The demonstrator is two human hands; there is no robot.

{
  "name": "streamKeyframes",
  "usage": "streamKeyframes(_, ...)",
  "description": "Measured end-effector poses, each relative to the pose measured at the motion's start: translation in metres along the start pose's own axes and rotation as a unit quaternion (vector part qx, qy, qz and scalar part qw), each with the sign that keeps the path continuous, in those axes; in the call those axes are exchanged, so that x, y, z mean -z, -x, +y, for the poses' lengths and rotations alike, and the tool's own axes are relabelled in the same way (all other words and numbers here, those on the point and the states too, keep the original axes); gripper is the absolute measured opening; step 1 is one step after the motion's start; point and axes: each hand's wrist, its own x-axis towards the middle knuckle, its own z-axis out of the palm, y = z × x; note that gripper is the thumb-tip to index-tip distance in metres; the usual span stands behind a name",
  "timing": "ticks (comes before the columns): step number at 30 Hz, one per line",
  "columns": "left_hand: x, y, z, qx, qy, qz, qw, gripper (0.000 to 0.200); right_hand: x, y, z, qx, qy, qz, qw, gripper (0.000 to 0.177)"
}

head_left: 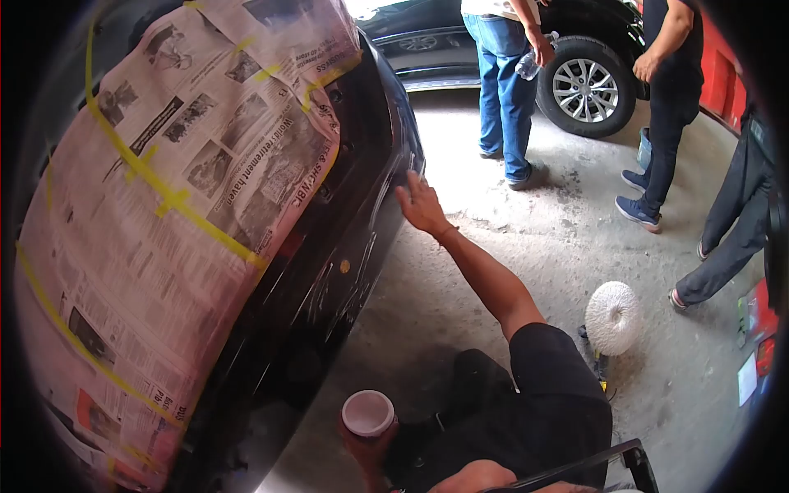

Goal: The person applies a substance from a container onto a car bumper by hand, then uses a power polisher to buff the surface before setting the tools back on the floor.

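Right hand laid flat on the black car panel
From where I stand the arm stretches out from a black sleeve, and the hand is released, fingers straight and pressed to the glossy, scuffed panel near its far edge, gripping nothing; just above that panel the car is masked with newspaper held by strips of yellow tape. Of the left hand I see only a cut-off patch of skin at the bottom edge, so I cannot tell how it is. A can with a white cap stands close to the panel's foot, a white wad lies on the concrete floor, and three people stand further off beside another car's wheel
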Motion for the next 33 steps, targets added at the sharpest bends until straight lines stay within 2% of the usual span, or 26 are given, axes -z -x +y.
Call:
streamKeyframes(2, 0.000, 0.003, 0.013, 0.011, -0.003, -0.002, 1.000, 0.114, -0.014, 0.022, -0.022, 0.092, 0.033, 0.029, 0.995, 0.070)
streamKeyframes(3, -0.002, 0.004, 0.020, 0.015, -0.002, -0.003, 1.000, 0.114, -0.016, 0.043, -0.035, 0.109, 0.068, 0.031, 0.991, 0.068)
streamKeyframes(4, -0.003, 0.005, 0.027, 0.019, -0.002, -0.003, 1.000, 0.114, -0.012, 0.070, -0.051, 0.127, 0.067, 0.008, 0.990, 0.067)
streamKeyframes(6, -0.005, 0.005, 0.042, 0.032, 0.000, -0.004, 0.999, 0.114, -0.004, 0.122, -0.072, 0.208, 0.023, -0.100, 0.973, 0.071)
streamKeyframes(9, -0.008, 0.012, 0.031, 0.033, 0.003, -0.010, 0.999, 0.114, 0.009, 0.149, -0.075, 0.160, -0.004, -0.062, 0.985, 0.072)
streamKeyframes(10, -0.011, 0.007, 0.029, 0.034, 0.004, -0.009, 0.999, 0.114, 0.014, 0.147, -0.075, 0.163, -0.009, -0.067, 0.984, 0.072)
streamKeyframes(12, -0.011, 0.006, 0.022, 0.031, 0.007, -0.006, 0.999, 0.113, 0.024, 0.124, -0.077, 0.142, -0.010, -0.018, 0.990, 0.071)
streamKeyframes(16, -0.012, 0.008, 0.002, 0.023, 0.019, -0.004, 1.000, 0.113, 0.023, 0.109, -0.104, 0.202, -0.065, -0.040, 0.976, 0.070)
streamKeyframes(18, -0.014, 0.008, -0.010, 0.018, 0.030, -0.005, 0.999, 0.113, 0.005, 0.117, -0.113, 0.203, -0.075, -0.097, 0.971, 0.070)
streamKeyframes(22, -0.021, 0.010, -0.030, 0.003, 0.048, -0.011, 0.999, 0.113, -0.016, 0.138, -0.110, 0.249, -0.060, -0.080, 0.963, 0.068)
streamKeyframes(24, -0.021, 0.012, -0.032, 0.013, 0.056, -0.018, 0.998, 0.112, -0.020, 0.143, -0.089, 0.169, -0.045, -0.056, 0.983, 0.067)
streamKeyframes(25, -0.020, 0.014, -0.033, 0.012, 0.056, -0.022, 0.998, 0.112, -0.022, 0.147, -0.077, 0.166, -0.044, -0.054, 0.984, 0.067)
streamKeyframes(27, -0.022, 0.009, -0.033, -0.062, 0.075, 0.019, 0.995, 0.099, -0.018, 0.143, -0.063, 0.103, 0.020, -0.079, 0.991, 0.067)
streamKeyframes(31, -0.023, -0.011, -0.035, -0.094, 0.076, -0.021, 0.992, 0.099, -0.010, 0.126, -0.068, 0.069, 0.000, -0.042, 0.997, 0.070)
streamKeyframes(33, -0.019, -0.019, -0.036, -0.105, 0.069, -0.038, 0.991, 0.099, -0.024, 0.126, -0.069, 0.125, -0.031, -0.058, 0.990, 0.070)
